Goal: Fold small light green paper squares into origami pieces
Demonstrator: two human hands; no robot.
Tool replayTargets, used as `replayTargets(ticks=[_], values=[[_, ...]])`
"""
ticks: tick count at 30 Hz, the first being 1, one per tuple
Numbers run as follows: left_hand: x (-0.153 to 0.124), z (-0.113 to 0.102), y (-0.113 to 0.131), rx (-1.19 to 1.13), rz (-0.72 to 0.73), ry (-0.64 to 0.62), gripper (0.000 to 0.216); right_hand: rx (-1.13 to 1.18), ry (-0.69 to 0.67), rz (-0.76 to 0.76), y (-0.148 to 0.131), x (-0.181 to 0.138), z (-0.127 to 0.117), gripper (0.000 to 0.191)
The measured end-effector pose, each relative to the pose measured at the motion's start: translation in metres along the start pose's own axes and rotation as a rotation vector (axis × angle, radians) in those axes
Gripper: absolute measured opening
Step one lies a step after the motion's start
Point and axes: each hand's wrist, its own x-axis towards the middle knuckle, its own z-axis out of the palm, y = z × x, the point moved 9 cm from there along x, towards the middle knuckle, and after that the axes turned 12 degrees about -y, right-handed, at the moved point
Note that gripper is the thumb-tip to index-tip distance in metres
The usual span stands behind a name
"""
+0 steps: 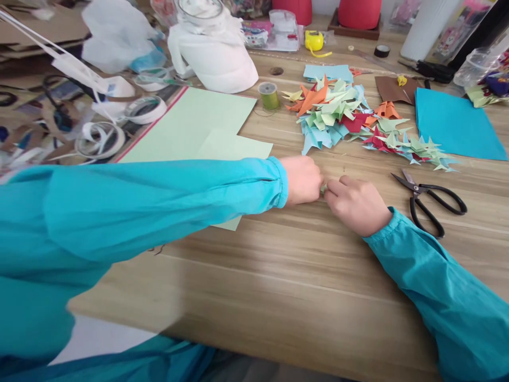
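Observation:
Both hands meet over the wooden table, knuckles almost touching. My left hand point(303, 179) is closed, its fingertips turned away from view. My right hand point(356, 202) is closed in a pinch. Between them a small bit of light green paper point(323, 189) shows; most of it is hidden by the fingers. Just beyond lies a heap of folded paper cranes point(336, 109) in green, orange, red and blue. Light green paper sheets point(254, 146) lie under and behind my left forearm. Black-handled scissors point(417, 190) rest open to the right of my right hand.
A thread spool point(269, 96) stands behind the hands, near a white pitcher point(226, 58). Blue sheets point(457, 124) lie at the right. Tape rolls point(99, 140) and clutter fill the left side. A yellow tape measure point(314, 40) sits at the back.

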Motion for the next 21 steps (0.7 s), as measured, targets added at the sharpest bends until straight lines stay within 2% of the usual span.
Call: replayTargets(ticks=[5, 12, 18, 21], values=[[-0.001, -0.011, 0.008, -0.020, -0.022, 0.078, 0.028, -0.032, -0.024, -0.052, -0.008, -0.001, -0.002, 0.026], [-0.006, -0.014, 0.018, 0.026, -0.029, 0.171, 0.023, -0.058, -0.022, -0.061, -0.010, -0.003, 0.000, 0.027], [-0.024, -0.010, 0.014, 0.052, -0.044, 0.412, 0.031, -0.082, 0.047, -0.078, -0.013, -0.004, -0.001, 0.030], [-0.030, -0.007, 0.013, 0.058, -0.050, 0.478, 0.030, -0.101, 0.056, -0.083, -0.014, -0.004, 0.001, 0.031]])
